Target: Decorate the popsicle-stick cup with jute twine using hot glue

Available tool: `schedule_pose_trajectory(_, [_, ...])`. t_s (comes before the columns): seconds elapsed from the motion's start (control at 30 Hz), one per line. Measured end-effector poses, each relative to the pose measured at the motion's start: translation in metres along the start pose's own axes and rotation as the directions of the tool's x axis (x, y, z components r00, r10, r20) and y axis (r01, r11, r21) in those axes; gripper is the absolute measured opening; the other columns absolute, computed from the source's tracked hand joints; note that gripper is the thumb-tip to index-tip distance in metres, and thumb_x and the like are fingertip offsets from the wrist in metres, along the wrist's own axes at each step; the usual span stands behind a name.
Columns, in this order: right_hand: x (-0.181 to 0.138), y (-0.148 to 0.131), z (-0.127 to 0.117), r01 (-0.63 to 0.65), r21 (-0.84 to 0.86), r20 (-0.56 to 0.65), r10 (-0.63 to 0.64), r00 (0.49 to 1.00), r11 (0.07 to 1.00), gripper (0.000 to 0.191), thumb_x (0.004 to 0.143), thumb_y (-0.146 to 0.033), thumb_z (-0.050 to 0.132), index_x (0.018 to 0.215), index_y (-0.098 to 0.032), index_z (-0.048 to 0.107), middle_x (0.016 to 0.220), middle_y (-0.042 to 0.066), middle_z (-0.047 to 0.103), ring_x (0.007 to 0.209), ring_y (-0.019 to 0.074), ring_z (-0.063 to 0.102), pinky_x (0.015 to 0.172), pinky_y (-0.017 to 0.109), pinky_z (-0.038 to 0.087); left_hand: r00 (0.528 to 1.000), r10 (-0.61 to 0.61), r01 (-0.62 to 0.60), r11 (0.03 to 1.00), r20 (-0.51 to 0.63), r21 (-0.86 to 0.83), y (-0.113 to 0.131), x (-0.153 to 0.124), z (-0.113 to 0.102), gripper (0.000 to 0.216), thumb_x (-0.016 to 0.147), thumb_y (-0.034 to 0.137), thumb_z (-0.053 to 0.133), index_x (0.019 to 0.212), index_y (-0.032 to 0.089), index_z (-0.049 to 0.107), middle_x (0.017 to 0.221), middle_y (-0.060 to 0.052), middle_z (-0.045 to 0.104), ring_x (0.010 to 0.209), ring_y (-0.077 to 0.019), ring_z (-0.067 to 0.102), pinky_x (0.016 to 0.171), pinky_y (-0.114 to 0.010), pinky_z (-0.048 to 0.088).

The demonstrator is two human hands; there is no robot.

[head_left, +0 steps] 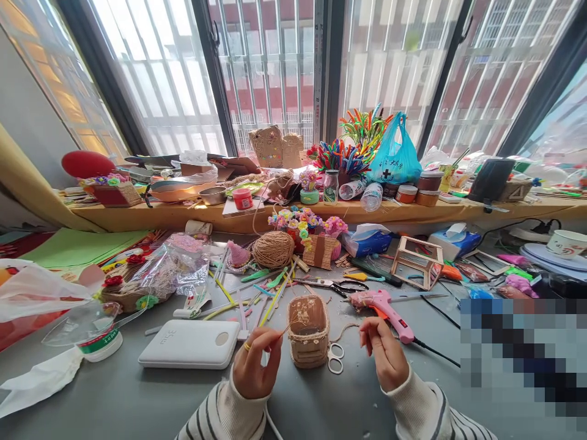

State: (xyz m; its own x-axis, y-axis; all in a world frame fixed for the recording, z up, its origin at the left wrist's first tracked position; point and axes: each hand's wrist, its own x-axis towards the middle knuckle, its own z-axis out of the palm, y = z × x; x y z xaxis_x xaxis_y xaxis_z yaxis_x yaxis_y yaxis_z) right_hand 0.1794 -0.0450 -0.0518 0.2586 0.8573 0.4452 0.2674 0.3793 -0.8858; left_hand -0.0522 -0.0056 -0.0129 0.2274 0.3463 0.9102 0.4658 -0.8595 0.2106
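Observation:
A small basket wrapped in jute twine (308, 333) stands on the grey table between my hands. My left hand (255, 362) is closed in a pinch on a thin stick or twine end that points at the basket's rim. My right hand (384, 351) is closed to the right of the basket; a strand of twine (343, 330) curves from the basket toward it. Small white-handled scissors (335, 358) lie beside the basket. A pink glue gun (384, 305) lies just beyond my right hand.
A ball of jute twine (273, 249), large scissors (334, 285), coloured sticks and a white power bank (190, 344) lie on the table. A wooden frame (418, 261), tissue packs, plastic bags and a crowded wooden sill with pipe-cleaner flowers (353, 143) sit behind.

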Motion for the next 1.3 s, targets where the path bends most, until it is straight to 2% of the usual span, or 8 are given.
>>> schedule_pose_trajectory(0.1, [-0.001, 0.0, 0.0, -0.046, -0.008, 0.026, 0.046, 0.999, 0.999, 0.028, 0.09, -0.04, 0.028, 0.083, -0.02, 0.047, 0.062, -0.001, 0.049, 0.046, 0.0098, 0.039, 0.045, 0.024, 0.035, 1.0, 0.02, -0.02, 1.0, 0.023, 0.007, 0.004, -0.003, 0.001, 0.026, 0.073, 0.0, 0.049, 0.094, 0.016, 0.051, 0.068, -0.002, 0.058, 0.056, -0.0098, 0.054, 0.049, -0.02, 0.049])
schedule_pose_trajectory(0.23, [0.0, -0.005, 0.001, -0.024, -0.062, 0.018, 0.025, 1.0, 0.998, 0.024, 0.087, -0.04, 0.036, 0.088, -0.019, 0.049, 0.065, 0.0, 0.052, 0.049, 0.0104, 0.043, 0.046, 0.024, 0.036, 0.999, 0.004, -0.005, 1.0, 0.044, 0.012, 0.008, -0.006, 0.002, 0.025, 0.074, 0.001, 0.049, 0.094, 0.017, 0.05, 0.067, -0.001, 0.058, 0.055, -0.0097, 0.054, 0.048, -0.02, 0.05])
schedule_pose_trajectory(0.47, [0.001, -0.01, 0.001, -0.049, -0.101, 0.036, 0.052, 0.998, 0.994, 0.026, 0.085, -0.04, 0.038, 0.092, -0.018, 0.049, 0.063, 0.0, 0.054, 0.052, 0.0112, 0.048, 0.047, 0.023, 0.038, 0.999, -0.033, 0.032, 0.999, -0.039, -0.03, 0.003, 0.001, 0.001, 0.022, 0.077, 0.003, 0.045, 0.093, 0.017, 0.048, 0.064, 0.001, 0.054, 0.052, -0.0087, 0.053, 0.049, -0.02, 0.049])
schedule_pose_trajectory(0.6, [0.002, -0.011, 0.002, -0.058, -0.09, 0.027, 0.061, 0.998, 0.994, 0.027, 0.085, -0.041, 0.038, 0.093, -0.018, 0.049, 0.063, 0.0, 0.054, 0.052, 0.0113, 0.049, 0.046, 0.023, 0.039, 0.995, -0.057, 0.052, 0.997, -0.08, -0.057, -0.003, 0.012, 0.002, 0.02, 0.078, 0.004, 0.045, 0.093, 0.016, 0.047, 0.074, -0.002, 0.055, 0.054, -0.0075, 0.054, 0.052, -0.021, 0.05])
schedule_pose_trajectory(0.73, [0.003, -0.012, 0.003, -0.062, -0.073, 0.027, 0.064, 0.998, 0.995, 0.026, 0.084, -0.041, 0.038, 0.091, -0.018, 0.048, 0.062, 0.0, 0.054, 0.05, 0.011, 0.049, 0.046, 0.023, 0.038, 0.996, -0.089, 0.086, 0.985, -0.009, -0.149, -0.004, 0.018, 0.012, 0.016, 0.082, 0.008, 0.041, 0.095, 0.017, 0.046, 0.086, -0.006, 0.059, 0.048, -0.0047, 0.051, 0.046, -0.018, 0.047])
schedule_pose_trajectory(0.93, [0.003, -0.01, 0.004, -0.05, -0.049, 0.026, 0.051, 0.998, 0.998, 0.026, 0.084, -0.041, 0.039, 0.091, -0.017, 0.049, 0.059, -0.001, 0.053, 0.049, 0.0104, 0.048, 0.045, 0.022, 0.039, 0.948, -0.317, 0.309, 0.936, -0.022, -0.166, 0.004, 0.018, 0.031, 0.011, 0.088, 0.024, 0.039, 0.095, 0.017, 0.046, 0.06, 0.001, 0.058, 0.042, -0.006, 0.047, 0.041, -0.017, 0.04])
schedule_pose_trajectory(1.1, [0.004, -0.011, 0.005, -0.05, -0.043, 0.047, 0.052, 0.998, 0.998, 0.027, 0.084, -0.042, 0.037, 0.09, -0.018, 0.048, 0.058, -0.001, 0.053, 0.048, 0.0099, 0.047, 0.047, 0.023, 0.038, 0.95, -0.305, 0.285, 0.936, -0.07, -0.208, -0.002, 0.02, 0.038, 0.012, 0.086, 0.023, 0.042, 0.096, 0.018, 0.046, 0.052, 0.006, 0.05, 0.042, -0.007, 0.05, 0.043, -0.018, 0.041])
schedule_pose_trajectory(1.3, [0.005, -0.012, 0.006, -0.046, -0.059, 0.041, 0.048, 0.998, 0.997, 0.026, 0.084, -0.041, 0.036, 0.09, -0.018, 0.048, 0.058, -0.001, 0.054, 0.051, 0.0111, 0.051, 0.051, 0.023, 0.041, 0.939, -0.306, 0.275, 0.943, -0.16, -0.188, -0.011, 0.018, 0.043, 0.014, 0.084, 0.024, 0.046, 0.096, 0.017, 0.049, 0.056, 0.005, 0.054, 0.044, -0.007, 0.052, 0.045, -0.018, 0.044])
